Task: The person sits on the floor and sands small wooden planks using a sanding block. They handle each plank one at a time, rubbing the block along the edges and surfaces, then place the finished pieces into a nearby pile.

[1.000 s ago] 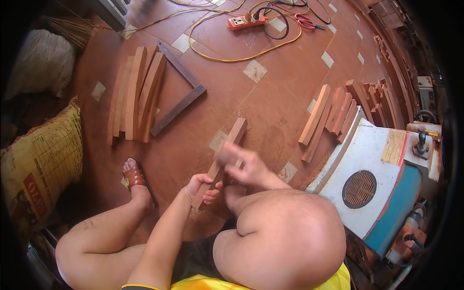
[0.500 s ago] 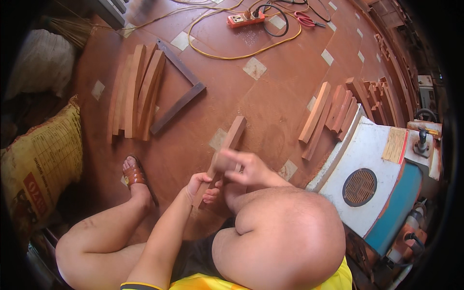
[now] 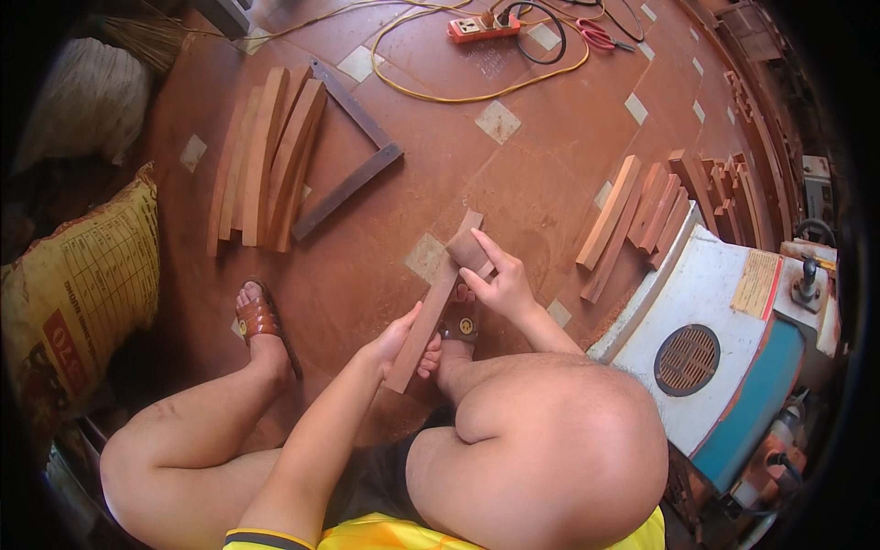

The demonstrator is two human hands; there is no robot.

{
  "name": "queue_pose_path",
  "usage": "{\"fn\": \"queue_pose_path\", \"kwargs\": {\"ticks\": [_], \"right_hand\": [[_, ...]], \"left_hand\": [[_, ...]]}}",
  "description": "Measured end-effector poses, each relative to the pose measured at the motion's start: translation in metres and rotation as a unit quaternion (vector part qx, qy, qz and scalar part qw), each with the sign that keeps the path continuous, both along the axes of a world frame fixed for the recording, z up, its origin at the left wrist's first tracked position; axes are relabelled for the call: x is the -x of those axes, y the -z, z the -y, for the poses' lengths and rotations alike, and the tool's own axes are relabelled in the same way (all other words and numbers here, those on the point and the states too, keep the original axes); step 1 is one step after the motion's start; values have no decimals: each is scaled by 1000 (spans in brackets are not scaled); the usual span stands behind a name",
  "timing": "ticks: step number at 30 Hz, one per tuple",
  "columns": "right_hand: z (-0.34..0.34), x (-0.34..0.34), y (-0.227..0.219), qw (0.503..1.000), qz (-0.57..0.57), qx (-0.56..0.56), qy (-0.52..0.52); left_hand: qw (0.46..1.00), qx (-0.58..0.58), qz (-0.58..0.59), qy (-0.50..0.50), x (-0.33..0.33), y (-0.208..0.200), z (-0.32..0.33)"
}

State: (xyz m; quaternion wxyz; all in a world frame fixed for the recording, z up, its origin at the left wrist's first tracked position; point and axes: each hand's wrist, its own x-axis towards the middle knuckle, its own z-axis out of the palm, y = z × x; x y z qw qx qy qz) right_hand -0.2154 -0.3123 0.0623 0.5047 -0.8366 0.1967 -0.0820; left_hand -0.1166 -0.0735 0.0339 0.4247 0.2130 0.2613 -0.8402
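A reddish-brown wooden bar (image 3: 423, 341) slants away from me above the floor, between my legs. Its near part is gripped by my left hand (image 3: 403, 341), thumb along one side and fingers curled around the other. Farther up the bar, my right hand (image 3: 500, 280) presses a brown piece of sandpaper (image 3: 469, 251) against the wood, thumb and fingers closed on it. The bar's far tip sticks out past the sandpaper. The underside of the bar is hidden.
Curved wooden pieces (image 3: 266, 174) lie at the left beside a dark angled frame (image 3: 353, 192). More wooden strips (image 3: 610, 215) lie at the right, near a white and teal machine (image 3: 706, 321). A printed sack (image 3: 92, 284) stands left; an orange power strip (image 3: 483, 27) and red-handled scissors (image 3: 600, 37) lie ahead.
My right hand has moved forward along the bar and is no longer blurred, so the sandpaper under it shows plainly. My left hand keeps its hold, and the view has shifted slightly.
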Motion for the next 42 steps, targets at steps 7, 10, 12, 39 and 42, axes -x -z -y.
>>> {"fn": "queue_pose_path", "kwargs": {"ticks": [7,10,12,39,42], "right_hand": [[-20,2,-25,970,47,-82,-226],[13,-5,1,999,-43,-12,26],[12,-5,10,998,-17,-27,46],[-5,4,-34,932,-86,-266,-230],[15,-3,-9,975,-102,-195,42]], "left_hand": [[997,-17,70,21,-14,-14,2],[998,-22,-64,6,-24,-7,9],[998,-27,-42,25,-26,-6,11],[996,-13,82,43,-21,-11,9],[999,9,-51,0,-28,-5,12]]}}
